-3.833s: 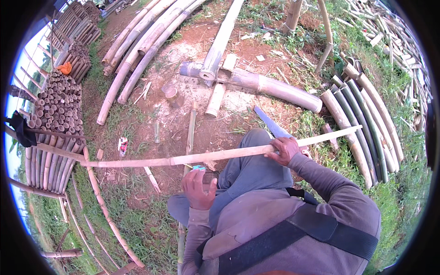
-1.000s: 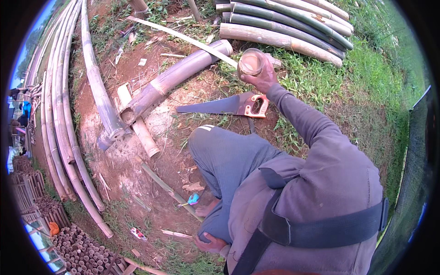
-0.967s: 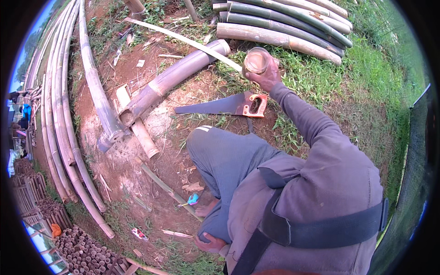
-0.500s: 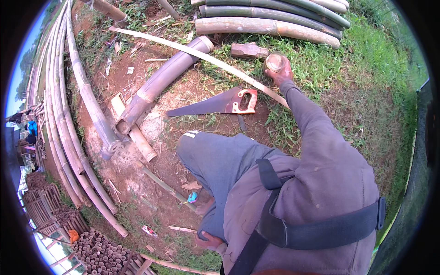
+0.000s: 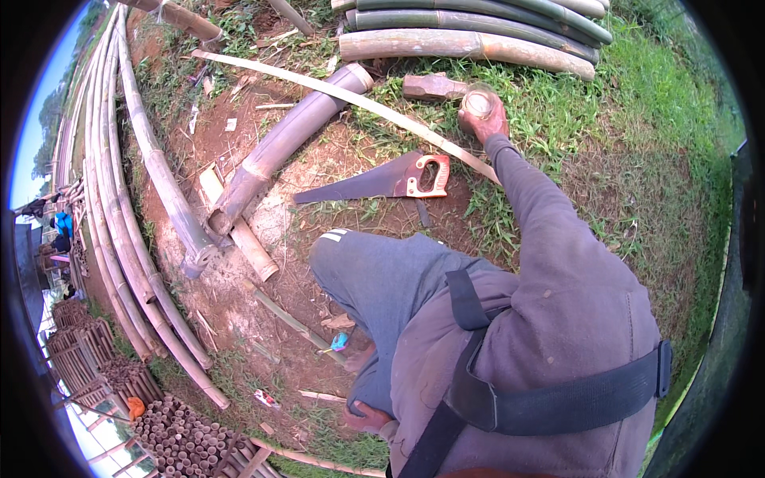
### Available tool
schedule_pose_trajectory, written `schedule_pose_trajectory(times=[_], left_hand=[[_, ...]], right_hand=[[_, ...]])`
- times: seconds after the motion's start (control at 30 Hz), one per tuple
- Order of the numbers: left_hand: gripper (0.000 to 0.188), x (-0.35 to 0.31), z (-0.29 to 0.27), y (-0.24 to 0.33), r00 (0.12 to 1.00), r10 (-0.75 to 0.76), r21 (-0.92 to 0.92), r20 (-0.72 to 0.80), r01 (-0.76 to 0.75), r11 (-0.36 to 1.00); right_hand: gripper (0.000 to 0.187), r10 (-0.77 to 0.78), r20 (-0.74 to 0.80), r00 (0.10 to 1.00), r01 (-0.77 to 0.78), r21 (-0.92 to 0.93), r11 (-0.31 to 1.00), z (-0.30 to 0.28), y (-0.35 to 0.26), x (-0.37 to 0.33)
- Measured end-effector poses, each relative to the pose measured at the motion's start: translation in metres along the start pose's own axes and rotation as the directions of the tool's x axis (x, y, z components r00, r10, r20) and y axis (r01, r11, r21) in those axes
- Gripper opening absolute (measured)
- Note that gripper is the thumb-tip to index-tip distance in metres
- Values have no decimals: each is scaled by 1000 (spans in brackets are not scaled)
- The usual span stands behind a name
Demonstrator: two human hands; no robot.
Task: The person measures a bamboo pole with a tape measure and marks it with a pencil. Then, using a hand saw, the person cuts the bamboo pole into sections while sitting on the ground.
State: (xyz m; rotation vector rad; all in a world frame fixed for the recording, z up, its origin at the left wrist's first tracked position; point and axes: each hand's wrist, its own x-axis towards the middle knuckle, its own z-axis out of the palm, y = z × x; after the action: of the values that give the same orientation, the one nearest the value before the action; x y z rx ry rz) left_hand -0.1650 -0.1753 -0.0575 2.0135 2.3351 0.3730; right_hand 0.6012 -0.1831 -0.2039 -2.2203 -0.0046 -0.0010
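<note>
My right hand (image 5: pixel 488 123) is closed around a clear glass (image 5: pixel 479 103) with a round rim, held over the grass at the upper right. Just left of the glass lies a rusty brown block (image 5: pixel 434 87) shaped like a sledgehammer head. My left hand (image 5: pixel 368 417) rests against my trouser leg, fingers loosely spread and partly hidden, with nothing visible in it. On the soil in front of me lies a handsaw (image 5: pixel 378 182) with an orange-red handle, apart from both hands. A long pale bamboo strip (image 5: pixel 382 114) runs between the saw and the block.
A thick bamboo piece (image 5: pixel 279 147) lies under the strip, near a split piece (image 5: pixel 253 251). Long poles (image 5: pixel 107 199) line the left side; more bamboo (image 5: pixel 470 46) is stacked at the top. Short cut tubes (image 5: pixel 187 438) are piled at lower left. A small blue item (image 5: pixel 339 341) lies by my leg.
The glass in my right hand is turned slightly, and its rim faces up more. The whole scene has shifted a little with the camera. The left hand stays on the leg.
</note>
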Motion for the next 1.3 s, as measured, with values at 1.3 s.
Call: schedule_pose_trajectory(times=[1.3], left_hand=[[59, -9, -3, 16, 997, -72, -28, -8, 72, 997]], right_hand=[[73, -884, 437, 167, 507, 731, 457, -62, -313, -99]])
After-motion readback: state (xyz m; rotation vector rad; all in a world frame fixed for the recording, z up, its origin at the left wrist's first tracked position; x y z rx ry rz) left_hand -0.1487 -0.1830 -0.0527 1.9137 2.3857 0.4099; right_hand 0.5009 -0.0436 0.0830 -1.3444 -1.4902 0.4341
